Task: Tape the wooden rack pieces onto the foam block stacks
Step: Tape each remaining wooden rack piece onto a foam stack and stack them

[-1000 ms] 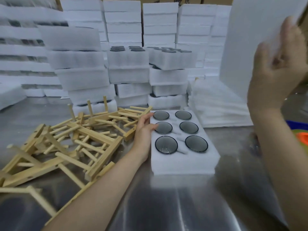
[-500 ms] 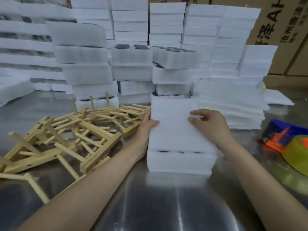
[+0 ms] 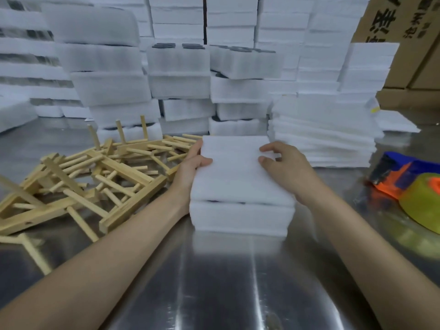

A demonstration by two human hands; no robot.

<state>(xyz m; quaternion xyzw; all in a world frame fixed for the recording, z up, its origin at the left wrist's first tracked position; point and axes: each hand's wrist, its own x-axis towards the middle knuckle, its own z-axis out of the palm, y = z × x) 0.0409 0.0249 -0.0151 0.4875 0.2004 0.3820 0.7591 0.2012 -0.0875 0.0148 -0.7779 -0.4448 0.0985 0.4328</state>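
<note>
Foam lid (image 3: pixel 233 173) covers foam block (image 3: pixel 240 219); left hand (image 3: pixel 188 169) grips, right hand (image 3: pixel 287 169) rests.

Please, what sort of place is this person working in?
Probably a packing station in a warehouse: stacks of white foam blocks fill the back, cardboard cartons stand at the right, and a tape dispenser lies on the steel table.

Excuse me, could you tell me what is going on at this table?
A person holds a white foam cover in place on a foam block. The left hand grips the cover's left edge; the right hand rests on top. The wooden rack pieces lie piled to the left, the tape dispenser to the right.
</note>
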